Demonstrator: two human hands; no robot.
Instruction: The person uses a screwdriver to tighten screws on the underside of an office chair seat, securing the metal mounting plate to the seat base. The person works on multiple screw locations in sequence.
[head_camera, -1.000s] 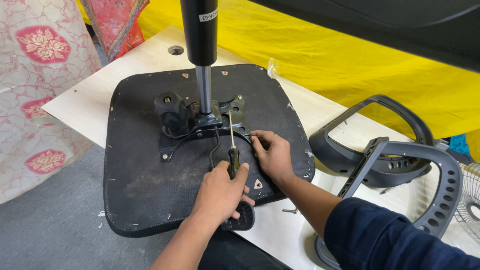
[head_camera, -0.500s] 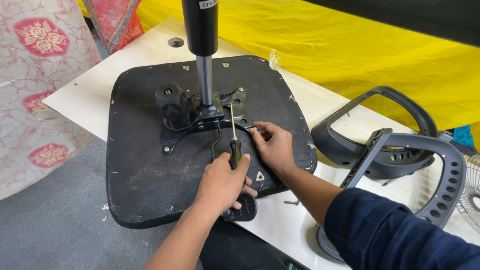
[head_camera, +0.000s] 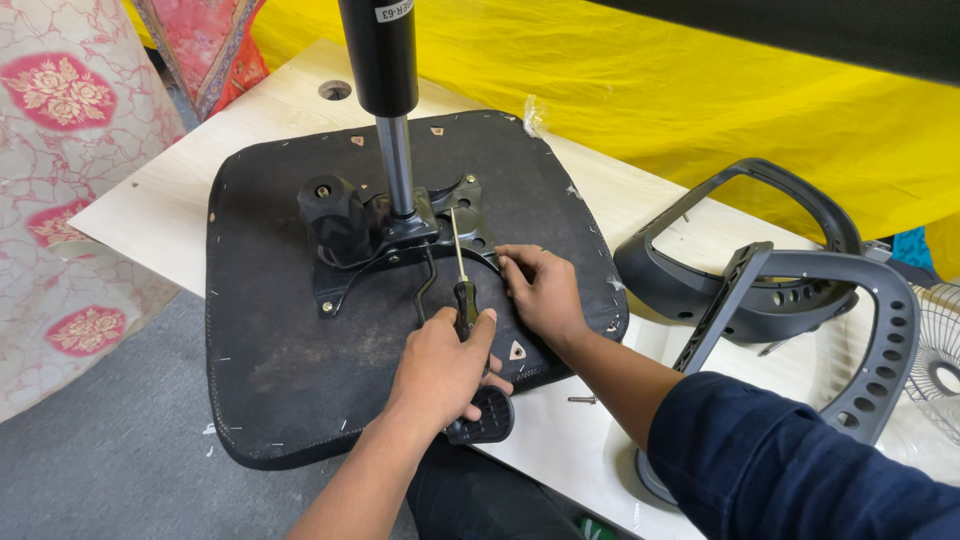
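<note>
Two hands at work: I read both on the upturned seat (head_camera: 300, 340), which lies underside up across the tabletop (head_camera: 160, 205) and overhangs its near edge.
Left hand (head_camera: 440, 365): fist wrapped round the screwdriver (head_camera: 460, 275) handle; the shaft runs away from me, tip at the right arm of the plate (head_camera: 400, 235).
Right hand (head_camera: 545, 290): fingers curled, tips pressed on the seat just beside the plate edge; whether they pinch a screw I cannot tell.
Plate: black metal mechanism seated at the centre of the seat, flat against it.
Column (head_camera: 385, 60): gas cylinder standing upright out of the plate, top out of frame.
Knob (head_camera: 335, 212): black, fitted at the left of the plate.
Lever (head_camera: 482, 415): paddle end shows just under the left hand, at the near seat edge.
Done, as I judge it: plate positioned, column and knob fitted.
In hand: fastening at the right arm of the plate; how far that screw is driven is hidden.
Left, as I judge it: at least one hole, on the near-left arm of the plate, looks unfilled.
Loose screw (head_camera: 582, 400): lies on the tabletop near the right forearm, unused.
Armrests (head_camera: 760, 290): two black frames lie well apart to the right, not mounted.
Surroundings: yellow cloth (head_camera: 650, 90) beyond the tabletop.
</note>
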